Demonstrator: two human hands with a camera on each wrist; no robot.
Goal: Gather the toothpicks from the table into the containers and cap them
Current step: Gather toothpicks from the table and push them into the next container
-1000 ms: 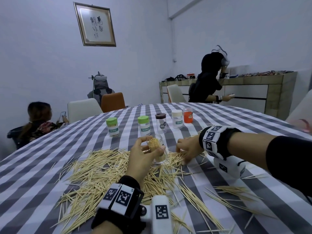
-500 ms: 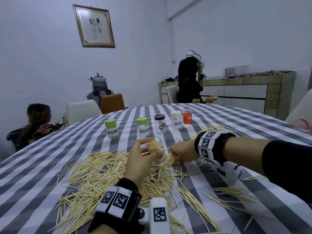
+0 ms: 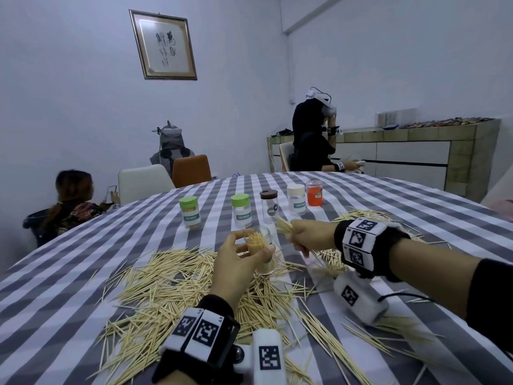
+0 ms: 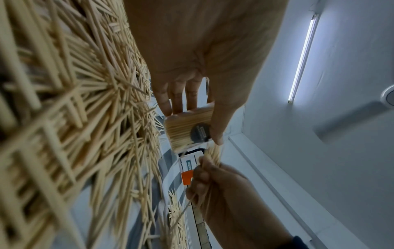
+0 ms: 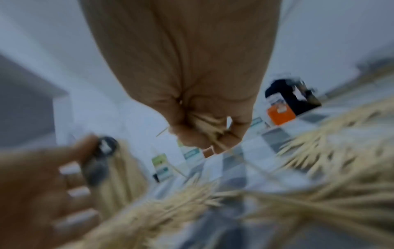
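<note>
**Bundle of toothpicks held beside the open jar**

The left hand [image 3: 236, 262] curls its fingers and thumb round a clear jar [image 3: 263, 251], uncapped and tilted, lifted just above the worktop [image 3: 69, 273]. The jar is already well packed with toothpicks standing on end; the left wrist view shows a dark round label on its wall, under the thumb.

The right hand [image 3: 311, 234] is closed in a fist round a bundle of toothpicks [image 3: 284, 225], whose tips fan out toward the jar's mouth, just beside it but not inside. A few loose sticks dangle below the fist.

Loose toothpicks [image 3: 166, 290] lie scattered in a thick heap over the grey-and-white checked cloth under and around both hands, with a smaller heap [image 3: 363, 215] beyond the right wrist.

Further back stands a row of five capped containers: two with green caps [image 3: 189, 212] [image 3: 241, 211], one with a brown cap [image 3: 268, 207], a white one [image 3: 296, 198] and an orange one [image 3: 314, 193].
</note>
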